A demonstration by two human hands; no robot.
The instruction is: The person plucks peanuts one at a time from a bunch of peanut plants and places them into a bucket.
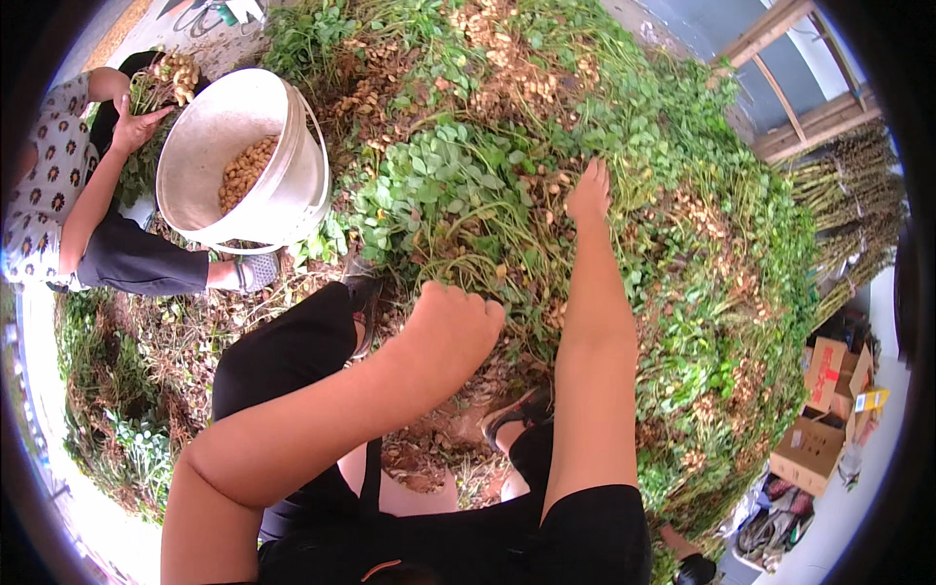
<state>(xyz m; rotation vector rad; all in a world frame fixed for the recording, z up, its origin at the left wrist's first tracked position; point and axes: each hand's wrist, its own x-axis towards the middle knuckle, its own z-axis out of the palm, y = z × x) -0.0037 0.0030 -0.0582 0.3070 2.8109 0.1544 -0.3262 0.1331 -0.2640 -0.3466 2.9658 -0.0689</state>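
Note:
My left hand (453,317) is closed in a fist, knuckles up, in front of my knees. Green peanut stems (478,263) lie just beyond it, but whatever sits under its curled fingers is hidden. Farther out to the right, my right hand (590,195) reaches over the heap with fingers stretched out. Pale peanut pods (554,183) lie beside its fingertips. Between and beyond both hands spreads a leafy peanut plant (439,175). To the left, a white bucket (292,166) leans tilted, its bottom partly covered by picked peanuts (247,174).
A big heap of peanut plants (702,253) surrounds me in front and to the right. At the left sits another person (58,185) holding a peanut bunch (175,76). Cardboard boxes (809,448) and a wooden frame (809,127) stand on the right.

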